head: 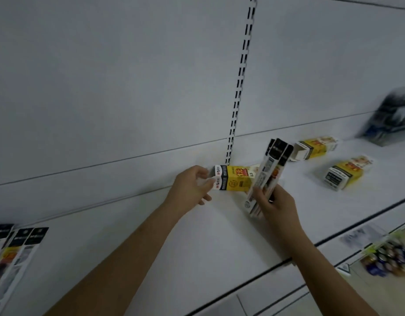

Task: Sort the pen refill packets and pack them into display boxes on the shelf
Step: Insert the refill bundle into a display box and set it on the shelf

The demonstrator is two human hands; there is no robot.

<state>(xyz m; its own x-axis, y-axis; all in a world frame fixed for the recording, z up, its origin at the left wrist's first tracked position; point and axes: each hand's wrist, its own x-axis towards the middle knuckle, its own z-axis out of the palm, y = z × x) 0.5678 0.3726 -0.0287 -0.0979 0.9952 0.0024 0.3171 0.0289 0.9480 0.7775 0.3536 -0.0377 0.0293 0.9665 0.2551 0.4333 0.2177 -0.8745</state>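
My left hand (190, 187) grips the white-and-black end of a yellow display box (233, 178) lying on its side on the white shelf (219, 236). My right hand (274, 204) holds a bundle of long pen refill packets (268, 172) with black tops, tilted upward in front of the box's right end. Two more yellow display boxes lie further right: one with an open end (314, 147), one nearer (346, 172). More refill packets (10, 252) lie at the shelf's far left edge.
A white back panel with a slotted upright (240, 83) rises behind the shelf. A dark blurred package (393, 117) leans at the far right. Below the shelf's front edge at the right sits a bin of small coloured items (388, 258) and a price label (358, 236).
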